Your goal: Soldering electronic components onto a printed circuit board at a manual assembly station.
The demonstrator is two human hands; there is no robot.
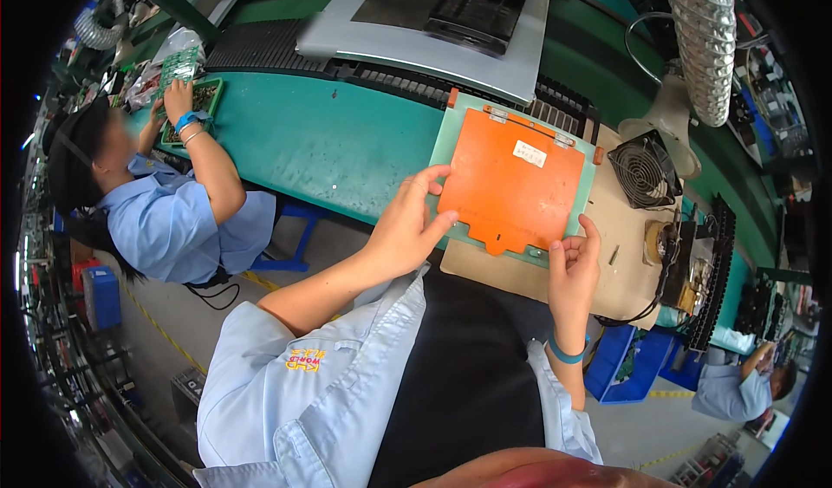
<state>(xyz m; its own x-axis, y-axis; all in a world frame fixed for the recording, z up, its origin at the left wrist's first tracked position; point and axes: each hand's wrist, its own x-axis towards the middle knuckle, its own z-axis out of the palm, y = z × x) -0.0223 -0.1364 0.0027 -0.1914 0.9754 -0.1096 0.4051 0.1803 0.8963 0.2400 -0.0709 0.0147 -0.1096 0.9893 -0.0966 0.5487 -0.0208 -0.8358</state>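
A flat fixture with an orange hinged lid (511, 185) on a pale green base plate (447, 136) is held between my two hands over the bench. Two metal hinges sit along its far edge, and a small white label is stuck on the lid. My left hand (412, 219) grips the left edge, with thumb and fingers at the near left corner. My right hand (575, 267) pinches the near right corner, thumb on top; a blue band circles that wrist. What lies under the lid is hidden.
Brown cardboard (485, 270) covers the bench beneath. To the right are a black fan (644, 169), a soldering area with a tape roll (656, 244) and a flexible duct (700, 46). A conveyor carries a grey board (511, 68). At left, a co-worker (173, 211) handles a green tray (208, 98).
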